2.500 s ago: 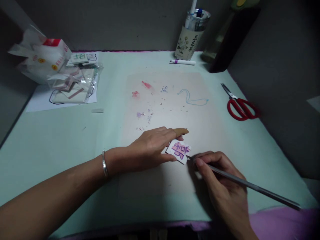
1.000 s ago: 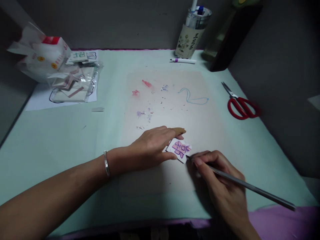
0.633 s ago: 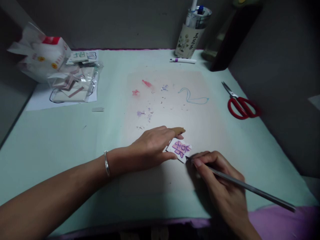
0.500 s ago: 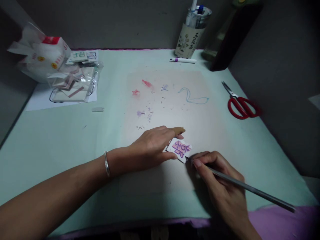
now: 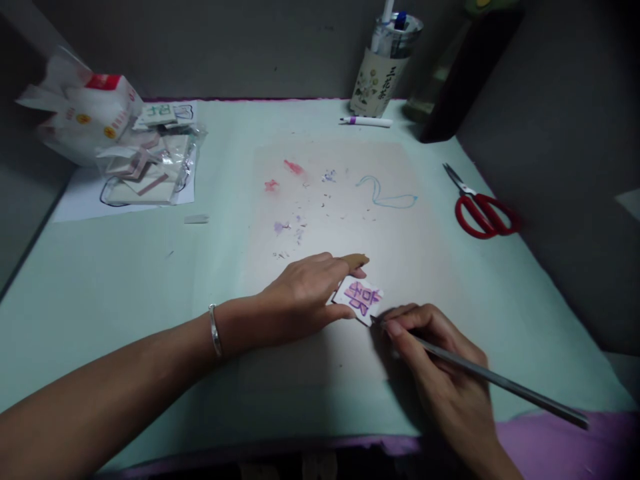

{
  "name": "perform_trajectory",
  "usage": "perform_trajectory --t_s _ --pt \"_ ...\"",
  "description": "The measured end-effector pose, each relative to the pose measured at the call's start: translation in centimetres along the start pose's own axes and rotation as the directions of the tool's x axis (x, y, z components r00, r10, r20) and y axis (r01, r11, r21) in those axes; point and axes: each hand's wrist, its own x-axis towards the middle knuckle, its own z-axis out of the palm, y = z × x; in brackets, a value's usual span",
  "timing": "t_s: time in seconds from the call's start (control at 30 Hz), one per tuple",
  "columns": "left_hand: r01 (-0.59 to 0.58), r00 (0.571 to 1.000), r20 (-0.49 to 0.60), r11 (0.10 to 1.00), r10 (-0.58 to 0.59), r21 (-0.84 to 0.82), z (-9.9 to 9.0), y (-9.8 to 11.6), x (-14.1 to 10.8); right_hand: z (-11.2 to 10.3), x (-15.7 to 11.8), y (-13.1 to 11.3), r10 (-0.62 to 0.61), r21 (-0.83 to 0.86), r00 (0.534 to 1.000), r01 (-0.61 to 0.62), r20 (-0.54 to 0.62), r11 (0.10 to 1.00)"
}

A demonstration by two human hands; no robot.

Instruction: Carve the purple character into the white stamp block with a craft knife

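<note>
My left hand (image 5: 310, 293) grips a small white carving block (image 5: 345, 291) between thumb and fingers, low over the pale work sheet. Purple character-like marks on pink cover the block's upper face. Something tan, like a finger cover or bandage (image 5: 356, 261), wraps one left finger. My right hand (image 5: 445, 380) pinches a long, slim, grey carving knife (image 5: 500, 380) close to its dark tip. That tip meets the block's lower right corner, and the shaft slants back to the right. The exact blade shape is too small to make out.
Shavings and colour smudges dot the work sheet (image 5: 430, 247). Red-handled scissors (image 5: 483, 213) lie on the right. A purple marker (image 5: 367, 122) rests before a pen jar (image 5: 380, 80), beside a dark bottle (image 5: 455, 73). Bagged white blocks (image 5: 150, 180) and a wrapped carton (image 5: 95, 113) stand back left.
Almost nothing differs. The knife's rear end has dipped very slightly, while its tip stays at the block's corner and the left hand keeps its hold.
</note>
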Motion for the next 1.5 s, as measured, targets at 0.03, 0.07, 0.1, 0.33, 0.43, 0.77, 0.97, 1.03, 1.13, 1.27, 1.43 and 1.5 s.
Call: perform_trajectory --t_s 0.03,0.07,0.1,0.33,0.43,0.77,0.97,1.03,1.13,1.27,1.43,1.5 --pt "0.007 1.000 -0.003 1.000 -0.007 0.005 0.1 0.1 0.0 0.0 0.0 -0.1 0.004 -0.002 1.000 -0.004 -0.002 1.000" --pt "0.013 1.000 -0.007 1.000 -0.012 0.009 0.1 0.1 0.0 0.0 0.0 -0.1 0.011 -0.005 1.000 -0.011 -0.009 1.000" --pt "0.016 1.000 -0.011 1.000 -0.016 0.014 0.2 0.2 -0.1 0.1 -0.1 -0.2 0.021 -0.008 1.000 -0.022 -0.020 1.000" --pt "0.018 0.998 -0.059 0.999 -0.016 0.041 0.6 0.5 -0.3 0.1 0.1 -0.7 -0.002 -0.032 1.000 0.002 -0.026 0.999" --pt "0.001 0.996 -0.085 0.999 0.003 0.050 0.7 0.5 -0.3 0.0 0.2 -0.8 -0.021 -0.046 0.999 0.020 -0.027 0.999" --pt "0.025 0.997 -0.076 0.999 -0.022 0.035 0.6 0.6 -0.3 0.4 -0.2 -0.9 -0.026 -0.071 0.998 0.022 -0.056 0.997" --pt "0.029 0.998 -0.061 1.000 -0.029 0.001 0.5 0.5 -0.3 -0.2 -0.5 -1.4 -0.047 -0.126 0.999 0.045 -0.010 0.991" --pt "0.007 0.998 -0.064 1.000 -0.007 -0.001 0.5 0.4 -0.2 -0.7 -0.6 -1.3 -0.019 -0.107 0.999 0.014 -0.042 0.994" --pt "-0.014 0.998 -0.061 1.000 0.014 0.002 0.5 0.2 -0.2 -1.8 -0.7 -0.6 0.078 -0.020 0.982 -0.082 -0.171 0.996" --pt "-0.028 0.998 -0.052 1.000 0.027 -0.009 0.4 -0.1 -0.2 -3.5 -0.8 0.7 0.188 0.064 0.944 -0.177 -0.272 0.982" --pt "-0.028 0.998 -0.055 0.999 0.027 -0.018 0.4 -0.2 -0.3 -4.9 -0.5 1.2 0.220 -0.030 0.898 -0.249 -0.381 0.968" --pt "-0.032 0.998 -0.059 0.999 0.031 -0.020 0.4 -0.3 -0.3 -5.4 -0.2 1.3 0.109 -0.131 0.942 -0.157 -0.319 0.979"
